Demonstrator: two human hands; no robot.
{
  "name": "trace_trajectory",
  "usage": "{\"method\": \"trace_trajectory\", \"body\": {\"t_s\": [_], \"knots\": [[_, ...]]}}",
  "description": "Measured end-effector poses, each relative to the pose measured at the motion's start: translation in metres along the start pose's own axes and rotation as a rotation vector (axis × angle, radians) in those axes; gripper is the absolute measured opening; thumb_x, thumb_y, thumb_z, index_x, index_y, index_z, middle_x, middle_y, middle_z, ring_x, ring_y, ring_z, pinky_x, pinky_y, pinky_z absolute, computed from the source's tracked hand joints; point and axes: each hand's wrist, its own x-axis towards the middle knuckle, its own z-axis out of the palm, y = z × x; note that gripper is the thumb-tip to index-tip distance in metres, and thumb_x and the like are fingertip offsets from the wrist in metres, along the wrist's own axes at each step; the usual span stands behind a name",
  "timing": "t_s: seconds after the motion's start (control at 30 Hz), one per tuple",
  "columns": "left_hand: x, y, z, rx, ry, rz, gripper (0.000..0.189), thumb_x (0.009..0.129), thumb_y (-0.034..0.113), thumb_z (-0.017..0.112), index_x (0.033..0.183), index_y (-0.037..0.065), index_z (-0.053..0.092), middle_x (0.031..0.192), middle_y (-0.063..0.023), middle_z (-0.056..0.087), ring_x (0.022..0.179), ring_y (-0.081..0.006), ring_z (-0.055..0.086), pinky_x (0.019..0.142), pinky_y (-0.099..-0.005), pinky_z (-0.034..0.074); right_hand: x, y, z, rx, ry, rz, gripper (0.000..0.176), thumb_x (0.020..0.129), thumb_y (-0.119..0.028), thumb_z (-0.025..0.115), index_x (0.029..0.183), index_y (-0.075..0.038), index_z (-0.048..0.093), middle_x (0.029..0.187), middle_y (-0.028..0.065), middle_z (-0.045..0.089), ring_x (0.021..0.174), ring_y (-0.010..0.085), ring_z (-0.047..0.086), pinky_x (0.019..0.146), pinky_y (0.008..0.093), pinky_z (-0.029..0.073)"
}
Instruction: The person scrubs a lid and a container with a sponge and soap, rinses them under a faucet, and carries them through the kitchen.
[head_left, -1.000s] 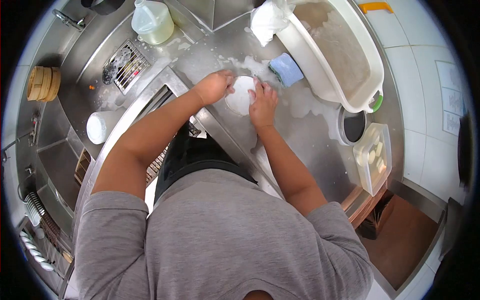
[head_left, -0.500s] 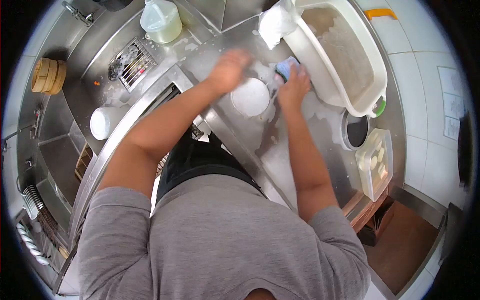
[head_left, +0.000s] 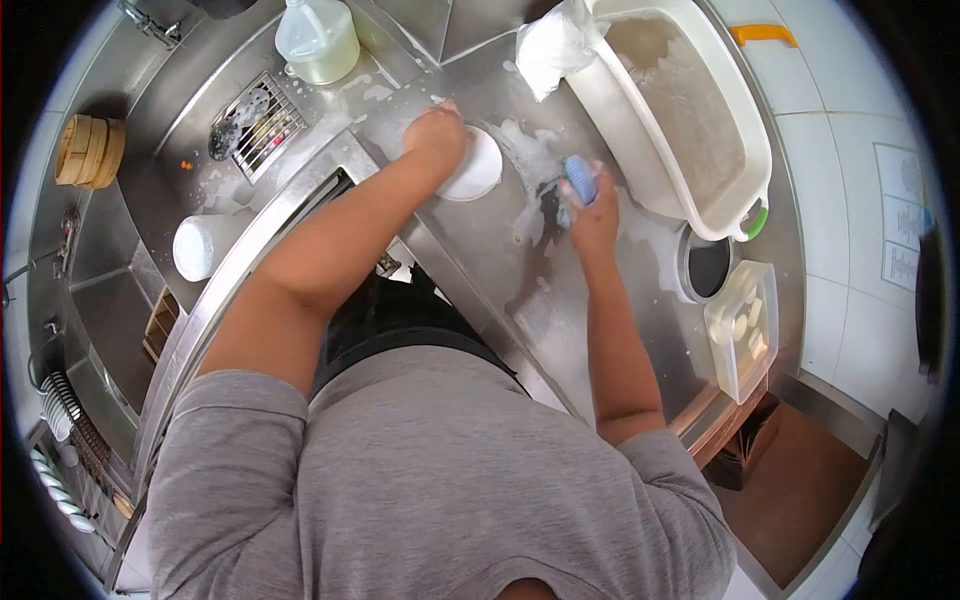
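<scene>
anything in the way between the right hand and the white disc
No visible object stands in the way; only suds lie on the counter between the right hand and the white disc.

Both arms reach forward from the torso (head_left: 430, 480), their forearms bare below short sleeves. The left arm (head_left: 350, 225) bends at the elbow, which sits out to the left of the torso, and its forearm slants inward. The left hand (head_left: 437, 136) is ahead of the torso, knuckles up, its fingers curled and partly hidden. The right arm (head_left: 620, 330) runs straighter, ahead and to the right of the torso. The right hand (head_left: 597, 215) closes in a grip, thumb toward the left hand, well apart from it.
</scene>
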Motion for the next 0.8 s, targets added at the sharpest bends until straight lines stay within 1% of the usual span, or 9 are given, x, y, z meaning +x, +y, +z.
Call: {"method": "trace_trajectory", "body": {"t_s": [0.1,0.2,0.27,0.37,0.53,0.6,0.63,0.7,0.8], "knots": [[-0.019,0.001,-0.011,0.085,-0.116,0.062,0.065,0.085,0.049,0.058,0.12,-0.005,0.047,0.113,-0.0224,0.06,0.108,-0.0345,0.058,0.088,-0.0435,0.048,-0.018,-0.013,0.001,-0.088,-0.074,-0.058,0.054,0.076,-0.027,0.073,0.12,-0.002,0.055,0.109,0.0206,0.058,0.102,0.0352,0.054,0.09,0.041,0.041],[-0.04,0.001,-0.017,0.028,-0.257,0.005,0.068,0.08,0.046,0.065,0.123,-0.002,0.045,0.13,-0.0248,0.048,0.12,-0.0371,0.048,0.092,-0.0467,0.045,-0.018,-0.015,0.009,-0.163,-0.114,-0.018,0.053,0.076,-0.029,0.073,0.118,-0.001,0.056,0.107,0.0202,0.057,0.103,0.0361,0.052,0.089,0.0412,0.041],[-0.054,0.004,-0.024,0.471,-0.09,0.375,0.077,0.072,0.037,0.074,0.134,0.005,0.04,0.144,-0.0239,0.028,0.132,-0.0396,0.031,0.092,-0.0524,0.044,-0.011,-0.018,0.021,-0.146,-0.134,-0.005,0.053,0.077,-0.029,0.071,0.119,-0.003,0.055,0.112,0.0204,0.054,0.105,0.0383,0.05,0.091,0.0431,0.039],[-0.046,0.001,-0.023,0.536,-0.255,0.653,0.096,0.065,0.037,0.078,0.144,0.016,0.027,0.148,-0.0186,0.019,0.135,-0.0398,0.023,0.094,-0.0557,0.04,0.002,-0.025,0.027,-0.256,-0.123,-0.022,0.052,0.078,-0.03,0.07,0.121,-0.005,0.055,0.119,0.0207,0.051,0.107,0.0399,0.049,0.092,0.0441,0.038],[-0.032,0.008,-0.015,0.29,-0.152,0.436,0.112,0.056,0.034,0.084,0.147,0.022,0.018,0.141,-0.0198,0.029,0.128,-0.0387,0.031,0.097,-0.0512,0.037,0.027,-0.035,0.034,-0.508,0.087,-0.249,0.052,0.077,-0.03,0.071,0.12,-0.005,0.056,0.115,0.0191,0.055,0.105,0.0374,0.052,0.087,0.0413,0.041],[-0.034,0.009,-0.007,0.247,-0.129,0.381,0.114,0.056,0.035,0.084,0.147,0.021,0.016,0.139,-0.02,0.03,0.127,-0.0388,0.033,0.098,-0.0506,0.036,0.026,-0.036,0.05,-0.026,-0.31,0.008,0.049,0.078,-0.028,0.071,0.118,-0.004,0.057,0.102,0.0144,0.062,0.093,0.0293,0.059,0.077,0.0373,0.046],[-0.035,0.007,-0.004,0.21,-0.066,0.38,0.115,0.055,0.035,0.084,0.147,0.021,0.015,0.138,-0.0205,0.031,0.127,-0.0391,0.033,0.098,-0.0505,0.035,0.029,-0.033,0.061,-0.027,-0.307,0.008,0.049,0.078,-0.028,0.071,0.118,-0.004,0.057,0.102,0.0144,0.062,0.093,0.0293,0.059,0.077,0.0373,0.046],[-0.039,0.002,0.0,0.174,-0.006,0.377,0.116,0.055,0.036,0.084,0.147,0.021,0.014,0.138,-0.021,0.031,0.127,-0.0393,0.033,0.099,-0.0504,0.035,0.032,-0.032,0.077,0.434,-0.637,0.534,0.046,0.076,-0.021,0.073,0.115,-0.001,0.057,0.091,0.01,0.064,0.079,0.0202,0.061,0.066,0.0323,0.049],[-0.042,-0.007,0.0,0.095,0.049,0.372,0.12,0.054,0.042,0.084,0.148,0.019,0.013,0.139,-0.0226,0.032,0.127,-0.0399,0.033,0.099,-0.0493,0.033,0.035,-0.035,0.081,0.62,-0.545,0.607,0.047,0.074,-0.015,0.074,0.114,0.002,0.057,0.095,0.01,0.063,0.076,0.0149,0.06,0.063,0.0288,0.049]]}}
